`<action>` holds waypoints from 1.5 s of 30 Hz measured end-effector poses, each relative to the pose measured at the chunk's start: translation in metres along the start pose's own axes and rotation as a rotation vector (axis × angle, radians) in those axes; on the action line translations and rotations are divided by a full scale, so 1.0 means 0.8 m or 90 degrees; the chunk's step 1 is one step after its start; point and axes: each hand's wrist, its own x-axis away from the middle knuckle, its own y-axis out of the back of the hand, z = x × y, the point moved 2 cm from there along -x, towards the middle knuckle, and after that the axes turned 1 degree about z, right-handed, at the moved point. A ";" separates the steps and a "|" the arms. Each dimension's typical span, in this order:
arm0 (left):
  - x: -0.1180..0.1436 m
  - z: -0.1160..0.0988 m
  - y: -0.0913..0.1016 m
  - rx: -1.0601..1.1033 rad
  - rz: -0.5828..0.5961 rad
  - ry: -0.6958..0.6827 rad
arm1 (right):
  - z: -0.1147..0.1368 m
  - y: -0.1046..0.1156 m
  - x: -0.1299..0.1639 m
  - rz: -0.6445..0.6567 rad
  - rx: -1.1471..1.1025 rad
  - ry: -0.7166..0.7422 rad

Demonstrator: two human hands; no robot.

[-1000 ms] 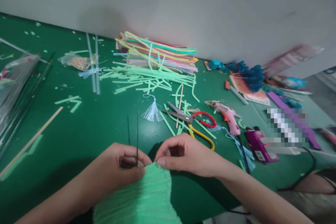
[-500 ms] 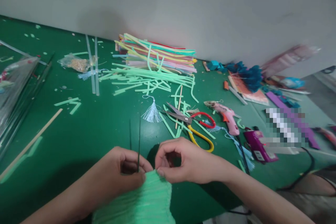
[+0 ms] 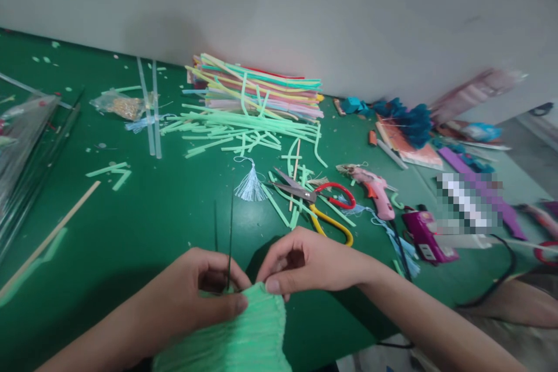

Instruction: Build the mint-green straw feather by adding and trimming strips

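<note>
In the lower middle of the head view is a light green ribbed piece (image 3: 244, 337), which looks like fuzzy pipe cleaners laid side by side. My left hand (image 3: 209, 290) is closed on its upper left edge, thumb in front. A thin dark wire (image 3: 231, 226) rises upright by the left fingers; its lower end is hidden. A fainter line beside it may be another wire or a shadow. My right hand (image 3: 300, 267) pinches the piece's top right corner between thumb and fingers. Scissors (image 3: 309, 195) with red and yellow handles lie open beyond my right hand.
Colourful pipe cleaners (image 3: 261, 93) are piled against the wall, with green offcuts in front. A blue tassel (image 3: 250, 183) lies mid-table. To the right are a pink glue gun (image 3: 377, 192) and a purple box (image 3: 427, 235). A wooden stick (image 3: 56, 232) lies left. Another person's arm (image 3: 514, 302) shows at right.
My right thumb has moved a little right along the top edge, and my right fingers have slipped further behind the piece. My left thumb reaches slightly further over it. The view has shifted slightly.
</note>
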 end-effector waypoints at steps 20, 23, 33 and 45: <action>-0.003 0.005 -0.002 0.005 0.007 0.022 | 0.007 -0.008 0.006 -0.053 0.092 0.015; -0.003 0.005 0.000 0.010 0.012 0.020 | 0.004 -0.002 -0.001 -0.003 0.016 -0.001; 0.001 -0.004 -0.003 0.035 0.014 0.033 | 0.005 -0.007 -0.001 -0.041 0.154 0.059; 0.003 -0.001 0.000 -0.022 0.017 0.009 | 0.018 -0.013 0.012 -0.100 0.390 0.206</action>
